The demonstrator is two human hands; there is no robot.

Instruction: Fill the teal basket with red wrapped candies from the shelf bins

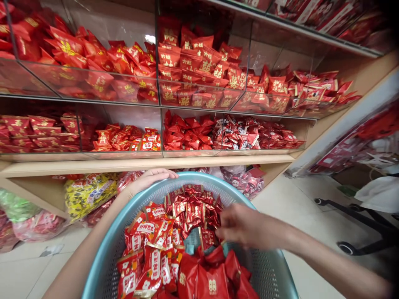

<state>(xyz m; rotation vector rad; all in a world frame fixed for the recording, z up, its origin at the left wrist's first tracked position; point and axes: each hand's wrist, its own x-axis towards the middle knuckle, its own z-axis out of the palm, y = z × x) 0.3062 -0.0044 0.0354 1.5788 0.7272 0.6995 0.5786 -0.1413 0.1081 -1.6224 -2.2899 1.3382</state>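
A blue-green plastic basket (109,232) with perforated walls holds several groups of red wrapped packets. Small dark red packets (195,211) lie at its far side, orange-red packets (152,257) at the left, and larger plain red ones with gold characters (212,278) nearest to me. My left hand (156,177) rests over the far left rim, its fingers curled on the edge. Inside the basket's right part, my right hand (237,226) is blurred by motion beside the small dark red packets; whether it holds one cannot be made out.
Beyond the basket stands a wooden shelf (187,162) with clear-fronted compartments of red packets. Bagged sweets, one bag yellow (90,193), sit beneath it. At the right are a black wheeled chair base (358,232) and tiled floor (289,199).
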